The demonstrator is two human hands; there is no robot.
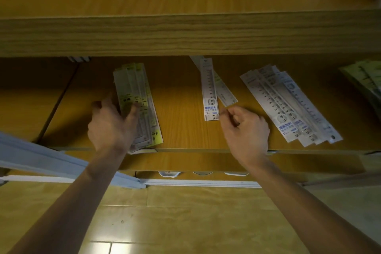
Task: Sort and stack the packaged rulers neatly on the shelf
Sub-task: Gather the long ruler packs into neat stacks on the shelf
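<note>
So the bit that matters here is the single ruler (210,97) lying by itself in the middle of the shelf (181,130). Its long axis runs front to back, near end with the blue label pointing out toward the person, and it sits half on top of a second ruler (225,94) that's skewed off to the right underneath it. The right hand (245,128) is the closer one by a lot: it's just beside the ruler's near right corner, thumb and forefinger drawn close together into a narrow pinch with the other fingers curled in, and as far as I can tell it's holding nothing yet, though the fingertips look like they're about touching the packet's edge. So the ruler lies up and slightly left of that hand, and I'd guess a small reach in that direction gets the corner. The left hand (112,123) is busy on the other side, thumb pressed on top of the yellow-labelled stack (137,105) and fingers round its left edge, and that stack also runs front to back. Off to the right there's a fanned pile (292,107) of matching blue-label rulers, angled diagonally, which looks like where the loose one belongs.
</note>
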